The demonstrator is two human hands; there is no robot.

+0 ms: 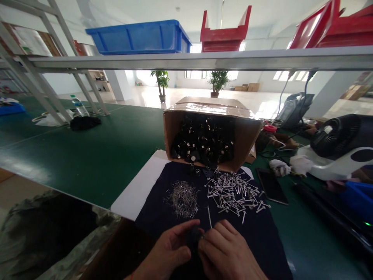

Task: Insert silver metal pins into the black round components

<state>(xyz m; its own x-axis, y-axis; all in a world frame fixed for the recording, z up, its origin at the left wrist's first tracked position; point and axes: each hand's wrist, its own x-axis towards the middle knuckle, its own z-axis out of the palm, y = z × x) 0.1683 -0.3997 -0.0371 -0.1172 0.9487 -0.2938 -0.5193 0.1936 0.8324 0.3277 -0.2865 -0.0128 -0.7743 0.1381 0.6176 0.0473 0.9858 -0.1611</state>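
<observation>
My left hand curls its thumb and fingers around a small black part, which is dark and hard to make out against the cloth. Pressed up to that part is my right hand, its fingers closed; what they pinch is hidden. A single metal pin shows just beyond the right fingers, and I cannot tell whether it is held or lying there. Beyond the hands, a heap of small thin metal pieces lies left and a pile of headed metal pins right, both on a dark cloth.
An open cardboard box on its side holds many black parts. Rightward are a phone, a fan and a red-lidded jar. A shelf with a blue bin crosses above. A bottle stands left.
</observation>
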